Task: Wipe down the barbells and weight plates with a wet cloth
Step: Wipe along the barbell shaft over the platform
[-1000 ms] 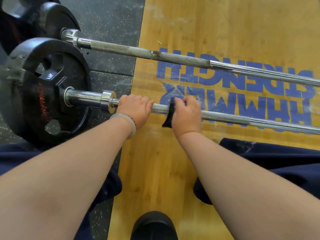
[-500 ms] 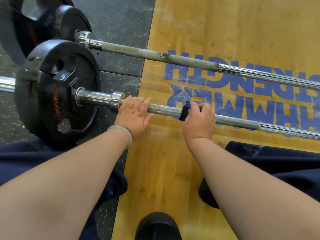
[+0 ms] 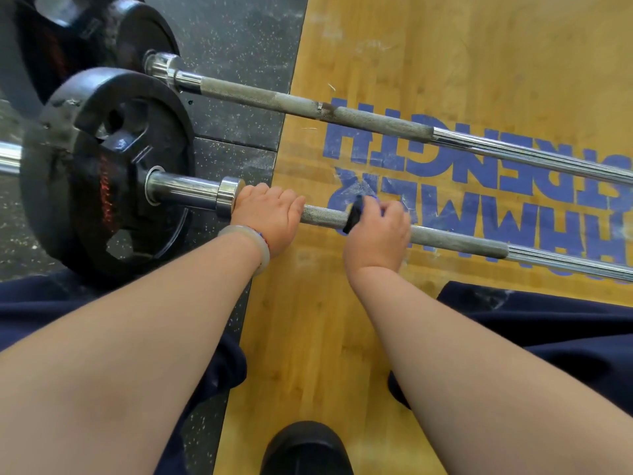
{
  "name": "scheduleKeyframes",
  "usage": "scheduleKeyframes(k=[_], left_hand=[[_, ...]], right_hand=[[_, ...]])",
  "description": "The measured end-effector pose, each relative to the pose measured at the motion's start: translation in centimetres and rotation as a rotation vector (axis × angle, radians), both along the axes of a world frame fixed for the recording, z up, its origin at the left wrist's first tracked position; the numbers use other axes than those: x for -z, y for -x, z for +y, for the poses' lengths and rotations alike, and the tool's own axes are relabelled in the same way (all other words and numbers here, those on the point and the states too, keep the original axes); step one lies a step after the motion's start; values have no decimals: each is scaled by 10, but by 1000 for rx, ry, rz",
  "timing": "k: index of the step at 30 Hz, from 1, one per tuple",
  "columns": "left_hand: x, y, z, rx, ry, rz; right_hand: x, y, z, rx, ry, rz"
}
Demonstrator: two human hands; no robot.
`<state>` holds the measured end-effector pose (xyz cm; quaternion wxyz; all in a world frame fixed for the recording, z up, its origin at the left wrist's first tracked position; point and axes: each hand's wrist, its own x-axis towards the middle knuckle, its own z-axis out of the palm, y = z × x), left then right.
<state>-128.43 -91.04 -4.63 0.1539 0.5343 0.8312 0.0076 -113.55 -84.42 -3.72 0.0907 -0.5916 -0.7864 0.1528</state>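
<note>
Two barbells lie side by side on the floor. My left hand (image 3: 270, 214) grips the near barbell (image 3: 455, 240) right beside its chrome collar (image 3: 229, 197), fingers curled over the shaft. My right hand (image 3: 380, 234) holds a dark cloth (image 3: 354, 214) wrapped round the same shaft a short way to the right; most of the cloth is hidden under the fingers. A black weight plate (image 3: 102, 173) sits on this bar's sleeve at the left. The far barbell (image 3: 308, 104) runs parallel behind, with another black plate (image 3: 137, 32) on its end.
The bars span a yellow wooden platform (image 3: 428, 46) with blue lettering and grey speckled rubber flooring (image 3: 239, 36) at the left. My dark blue trousers (image 3: 548, 320) and a black shoe (image 3: 308, 447) fill the lower part of the view.
My right hand with the cloth slid right along the bar away from the left hand, then stayed at about that gap. The left hand kept its grip by the collar. The camera shifted slightly.
</note>
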Motion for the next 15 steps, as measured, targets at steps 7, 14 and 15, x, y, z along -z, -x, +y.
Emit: scheduleKeyframes(k=[7,14,15], left_hand=[[-2,2,11,48,104,119],[0,3,18,60,134,148],[-1,3,18,67,136,139]], right_hand=[[8,6,-8,-335,-109,60],[10,4,-27,-316,-108,94],[12,4,-26,-348,-122,105]])
